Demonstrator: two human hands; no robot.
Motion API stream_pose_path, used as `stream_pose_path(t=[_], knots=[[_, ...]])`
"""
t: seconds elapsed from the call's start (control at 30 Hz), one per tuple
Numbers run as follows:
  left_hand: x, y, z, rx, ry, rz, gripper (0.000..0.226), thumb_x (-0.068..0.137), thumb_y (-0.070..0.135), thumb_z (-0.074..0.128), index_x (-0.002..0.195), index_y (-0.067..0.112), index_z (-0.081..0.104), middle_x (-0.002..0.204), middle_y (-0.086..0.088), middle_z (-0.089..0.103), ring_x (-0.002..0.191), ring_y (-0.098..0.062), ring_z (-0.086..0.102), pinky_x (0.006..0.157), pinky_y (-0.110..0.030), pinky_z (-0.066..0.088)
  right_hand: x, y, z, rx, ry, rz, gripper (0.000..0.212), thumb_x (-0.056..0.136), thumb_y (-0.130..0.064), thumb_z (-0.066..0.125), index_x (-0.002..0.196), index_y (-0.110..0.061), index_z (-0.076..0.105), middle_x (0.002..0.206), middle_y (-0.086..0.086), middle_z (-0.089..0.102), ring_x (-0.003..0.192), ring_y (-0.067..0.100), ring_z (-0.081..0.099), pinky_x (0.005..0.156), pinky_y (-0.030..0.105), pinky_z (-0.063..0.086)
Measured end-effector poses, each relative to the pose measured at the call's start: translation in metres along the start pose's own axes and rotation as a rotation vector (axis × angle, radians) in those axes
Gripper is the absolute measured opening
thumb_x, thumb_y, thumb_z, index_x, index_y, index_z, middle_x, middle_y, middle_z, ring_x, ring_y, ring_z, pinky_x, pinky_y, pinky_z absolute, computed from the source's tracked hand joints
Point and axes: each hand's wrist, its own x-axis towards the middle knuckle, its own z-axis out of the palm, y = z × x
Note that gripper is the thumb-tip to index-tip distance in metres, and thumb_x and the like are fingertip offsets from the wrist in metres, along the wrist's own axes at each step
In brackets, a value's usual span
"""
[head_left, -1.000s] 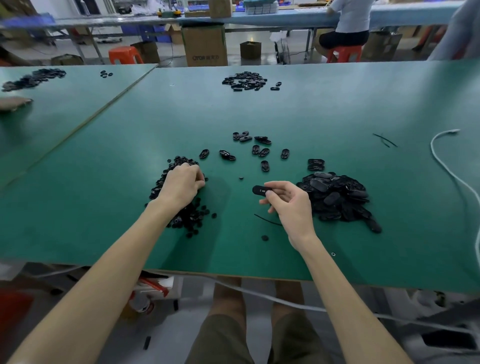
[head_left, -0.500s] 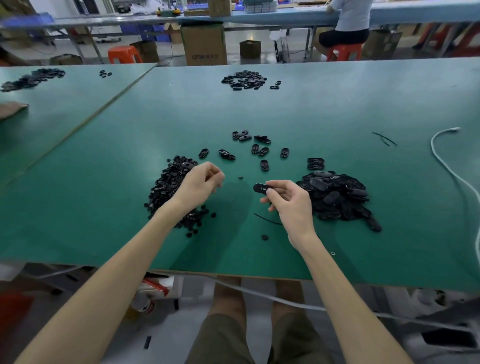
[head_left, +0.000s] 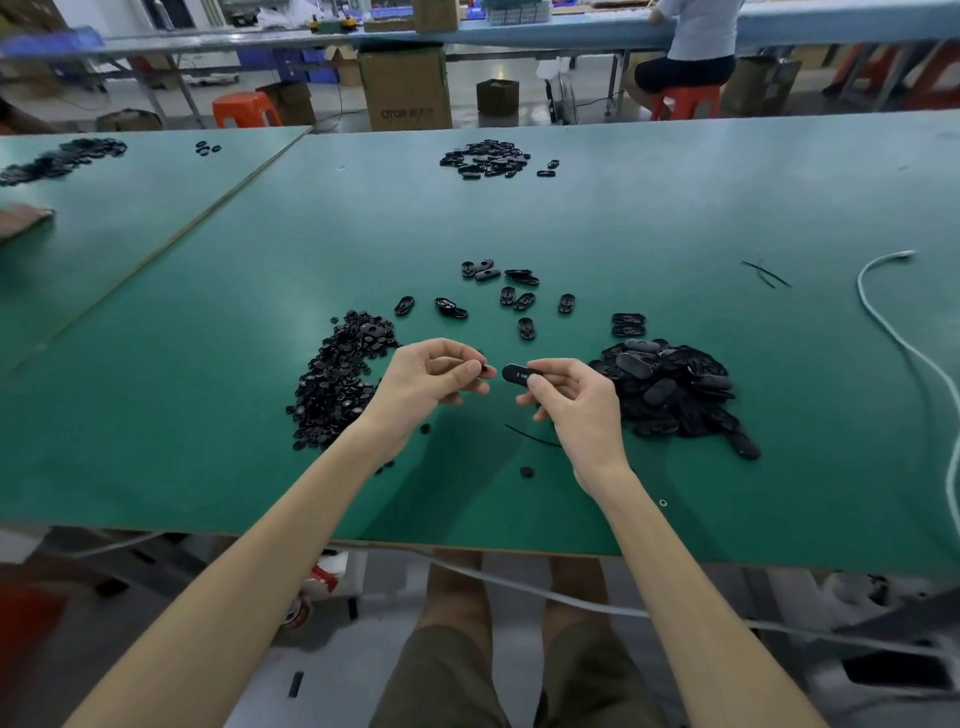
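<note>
My left hand (head_left: 431, 379) is lifted above the green table (head_left: 208, 415) and pinches a small black round piece (head_left: 485, 370) between thumb and fingertips. My right hand (head_left: 576, 400) pinches a black oval shell (head_left: 518, 374), its free end pointing left at the small piece. A narrow gap separates the two parts. A heap of small black round pieces (head_left: 337, 379) lies to the left of my left hand. A heap of black oval shells (head_left: 670, 387) lies to the right of my right hand.
Several assembled oval parts (head_left: 511, 299) lie scattered beyond my hands, and another pile (head_left: 485, 158) sits far back. A white cable (head_left: 893, 332) curves along the right side. A thin black strip (head_left: 530, 439) and loose pieces lie near the front edge. A seated person (head_left: 691, 52) works behind.
My left hand left the heap of round pieces with one pinched piece and moved right, up to the oval shell. My right hand stayed nearly still, holding the shell.
</note>
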Motion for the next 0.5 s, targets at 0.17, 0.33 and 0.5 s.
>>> stream_pose_path(t=[0.17,0.33,0.5], knots=[[-0.001,-0.002,0.009,0.067,0.069,0.055,0.013,0.096,0.015,0.071,0.101,0.003,0.069,0.098,-0.007,0.079,0.080,-0.015,0.076,0.064,-0.020,0.052,0.000,0.000,0.000,0.022,-0.002,0.001,0.011,0.097,-0.001,0.069,0.106,-0.006,0.073,0.093,0.007,0.079,0.076,0.018,0.078,0.058,0.021,0.054],[0.000,-0.006,0.027,0.213,0.205,0.126,0.006,0.095,0.020,0.073,0.090,0.019,0.069,0.084,-0.003,0.075,0.077,-0.014,0.072,0.070,-0.029,0.052,-0.001,-0.002,0.001,0.054,-0.006,0.007,0.009,0.095,-0.002,0.072,0.103,-0.006,0.074,0.091,0.007,0.080,0.077,0.020,0.079,0.056,0.022,0.055],[-0.002,-0.011,0.045,0.357,0.275,0.174,0.006,0.097,0.029,0.071,0.092,0.027,0.068,0.101,0.008,0.068,0.090,0.000,0.063,0.075,-0.009,0.042,-0.003,-0.004,0.000,0.083,-0.020,0.016,0.009,0.094,-0.004,0.075,0.102,-0.006,0.076,0.088,0.006,0.081,0.078,0.023,0.080,0.057,0.023,0.057]])
